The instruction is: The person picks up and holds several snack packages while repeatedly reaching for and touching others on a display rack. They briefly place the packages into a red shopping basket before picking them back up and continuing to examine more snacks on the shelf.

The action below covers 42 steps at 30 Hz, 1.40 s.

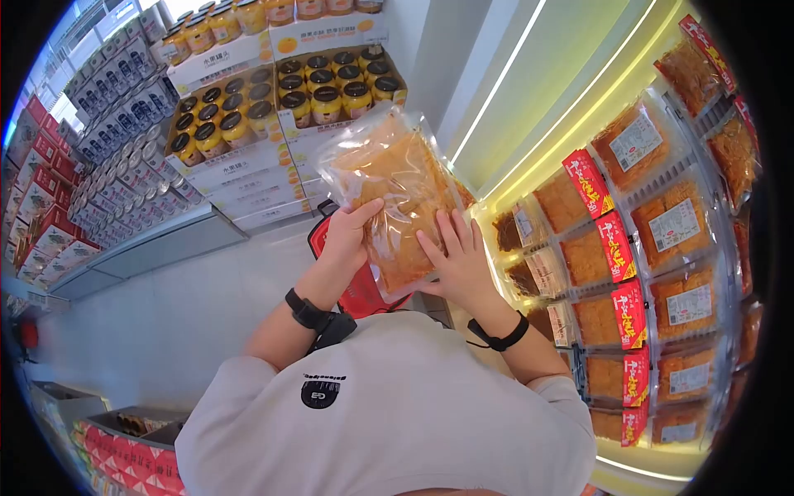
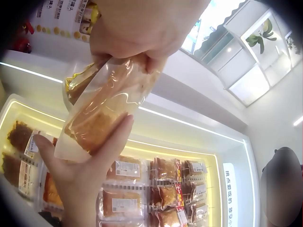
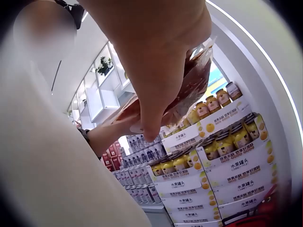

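A large clear plastic food pack (image 1: 401, 182) with orange-brown, sheet-like contents is held up in front of the chest. My left hand (image 1: 354, 234) grips its left side, the thumb lying over the front and the other fingers hidden behind. At the lower right edge my right hand (image 1: 459, 260) holds the pack, long fingers spread on the front face and thumb below the edge. From the left wrist, the right hand (image 2: 90, 175) shows around the pack's lower end. A second pack edge (image 2: 78, 85) peeks out beside the pack. In the right wrist view the pack (image 3: 189, 87) is partly covered by my right hand (image 3: 154, 66).
A lit shelf of similar packs (image 1: 674, 227) with red price strips (image 1: 610, 248) is at the right. Boxes of yellow jars (image 1: 327, 95) are stacked ahead, beside rows of cans (image 1: 136, 182) at the left. A red basket (image 1: 364, 293) stands beneath the hands.
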Tool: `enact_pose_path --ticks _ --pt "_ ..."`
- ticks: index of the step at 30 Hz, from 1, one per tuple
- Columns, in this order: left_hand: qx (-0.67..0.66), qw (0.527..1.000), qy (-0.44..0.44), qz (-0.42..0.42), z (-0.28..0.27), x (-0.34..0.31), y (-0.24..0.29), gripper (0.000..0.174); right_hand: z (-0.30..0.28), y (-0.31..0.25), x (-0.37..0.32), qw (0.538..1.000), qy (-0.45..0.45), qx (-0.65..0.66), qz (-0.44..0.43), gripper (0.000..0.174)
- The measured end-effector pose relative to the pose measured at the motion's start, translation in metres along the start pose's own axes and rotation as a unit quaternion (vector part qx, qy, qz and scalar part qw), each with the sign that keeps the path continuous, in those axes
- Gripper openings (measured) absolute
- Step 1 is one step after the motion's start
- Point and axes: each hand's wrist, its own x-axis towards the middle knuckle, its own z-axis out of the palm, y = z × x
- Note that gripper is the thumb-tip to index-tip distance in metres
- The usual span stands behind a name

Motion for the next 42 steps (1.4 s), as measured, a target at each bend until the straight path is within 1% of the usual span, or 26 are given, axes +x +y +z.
enact_pose_path --ticks 1,2,3,5,6,8,10,12,14,19,21,22,23,24,25,26,27,28,29,30,31,33,34,38,40,42 --pt "0.017 1.0 -0.003 0.008 0.01 -0.004 0.001 0.027 0.004 -0.001 -0.004 0.999 -0.018 -0.036 0.018 0.09" --pt "0.034 0.999 -0.007 0.013 0.015 -0.006 0.0 0.026 -0.002 -0.006 -0.004 0.998 -0.017 -0.054 0.037 0.077" --pt "0.028 1.0 -0.01 0.008 0.017 -0.007 -0.003 0.026 -0.002 -0.004 -0.008 0.997 -0.023 -0.06 0.039 0.077" --pt "-0.01 1.0 -0.015 -0.008 0.023 -0.008 -0.009 0.03 -0.001 0.002 -0.015 0.992 0.033 -0.119 -0.01 0.061" --pt "-0.013 1.0 -0.021 -0.013 0.027 -0.009 -0.01 0.03 -0.004 0.003 -0.013 0.994 0.079 -0.079 -0.019 0.046" --pt "-0.027 0.998 0.039 -0.042 0.034 -0.013 -0.012 0.043 -0.009 0.007 -0.019 0.993 0.079 -0.086 -0.035 0.041" --pt "-0.047 0.997 0.026 -0.049 0.033 -0.011 -0.021 0.049 -0.012 0.006 -0.026 0.991 0.09 -0.085 -0.055 0.033" --pt "-0.065 0.996 0.015 -0.053 0.034 -0.01 -0.024 0.056 -0.019 0.009 -0.033 0.992 0.079 -0.074 -0.061 0.032" --pt "-0.059 0.993 -0.022 -0.095 0.035 -0.008 -0.026 0.061 -0.026 0.01 -0.039 0.994 0.069 -0.065 -0.063 0.032" --pt "-0.098 0.986 -0.046 -0.128 0.033 0.002 -0.037 0.061 -0.053 0.017 -0.051 0.994 0.052 -0.059 -0.075 0.03" --pt "-0.078 0.993 -0.017 -0.092 0.034 0.007 -0.037 0.06 -0.067 0.03 -0.061 0.994 0.069 -0.037 -0.079 0.029" --pt "-0.052 0.994 -0.045 -0.087 0.023 0.016 -0.039 0.06 -0.076 0.035 -0.071 0.992 0.086 -0.02 -0.089 0.028" --pt "-0.026 0.992 -0.085 -0.088 0.013 0.027 -0.042 0.06 -0.086 0.036 -0.085 0.993 0.093 -0.053 -0.057 0.028" --pt "-0.005 0.995 -0.068 -0.077 0.01 0.03 -0.042 0.06 -0.092 0.035 -0.098 0.965 0.196 0.15 0.09 0.027" --pt "0.014 0.997 -0.052 -0.061 0.008 0.03 -0.042 0.06 -0.096 0.038 -0.109 0.864 0.305 0.34 0.211 0.026" --pt "-0.011 0.993 -0.077 -0.093 0.009 0.029 -0.04 0.058 -0.091 0.049 -0.113 0.809 0.42 0.333 0.24 0.031" --pt "-0.033 0.987 -0.094 -0.124 0.012 0.025 -0.037 0.057 -0.1 0.056 -0.112 0.808 0.441 0.304 0.245 0.031" --pt "-0.027 0.983 -0.119 -0.139 0.019 0.021 -0.04 0.057 -0.112 0.063 -0.109 0.679 0.58 0.405 0.196 0.032" --pt "-0.03 0.98 -0.15 -0.13 0.023 0.015 -0.041 0.057 -0.125 0.069 -0.105 0.52 0.687 0.492 0.126 0.034" --pt "-0.032 0.976 -0.177 -0.119 0.026 0.012 -0.043 0.057 -0.142 0.069 -0.098 0.483 0.722 0.472 0.149 0.035" --pt "-0.024 0.973 -0.19 -0.127 0.029 0.011 -0.044 0.057 -0.145 0.08 -0.107 0.479 0.733 0.46 0.145 0.035" --pt "0.079 0.956 -0.257 -0.117 0.034 0.011 -0.043 0.054 -0.14 0.104 -0.128 0.536 0.666 0.473 0.212 0.031" --pt "0.088 0.953 -0.266 -0.118 0.035 0.012 -0.043 0.054 -0.139 0.111 -0.137 0.556 0.665 0.44 0.235 0.028" --pt "0.027 0.944 -0.267 -0.193 0.024 0.022 -0.049 0.056 -0.137 0.127 -0.135 0.534 0.71 0.4 0.226 0.025" --pt "-0.01 0.938 -0.26 -0.229 0.016 0.028 -0.054 0.057 -0.13 0.135 -0.138 0.537 0.698 0.386 0.275 0.02" --pt "-0.027 0.934 -0.258 -0.245 0.012 0.035 -0.059 0.058 -0.122 0.147 -0.137 0.538 0.705 0.371 0.277 0.02"
